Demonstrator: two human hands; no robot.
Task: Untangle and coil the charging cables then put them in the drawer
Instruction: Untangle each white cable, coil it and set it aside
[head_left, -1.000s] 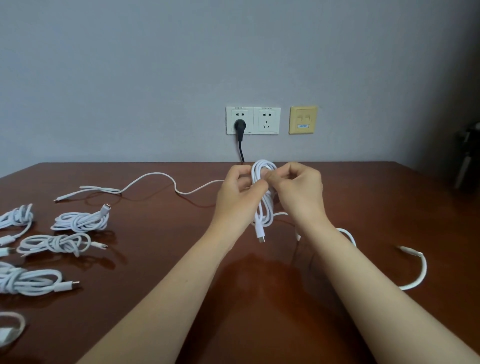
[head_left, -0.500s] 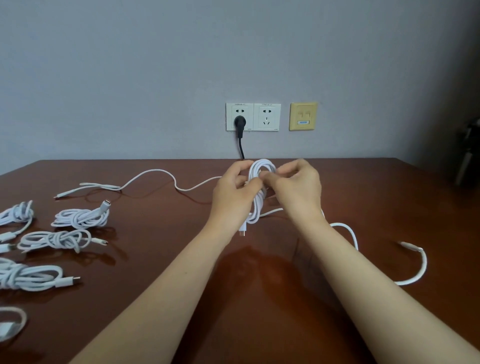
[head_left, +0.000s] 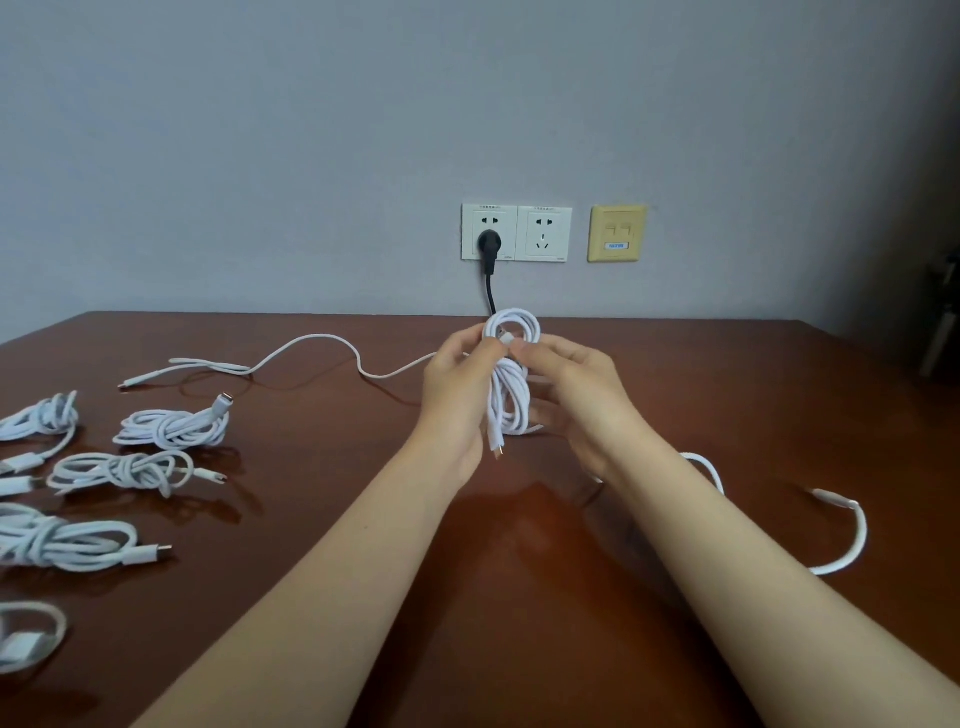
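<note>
Both hands, left (head_left: 457, 395) and right (head_left: 576, 395), pinch one white cable coil (head_left: 511, 384) above the table (head_left: 519, 545).

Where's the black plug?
In the head view, the black plug sits in the left white wall socket, mid-frame, above and behind the cable coil.

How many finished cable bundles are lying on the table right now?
5 cable bundles, all left: far-left bundle, back bundle, middle bundle, near bundle, cropped bottom-left bundle. More may lie outside the frame.
</note>
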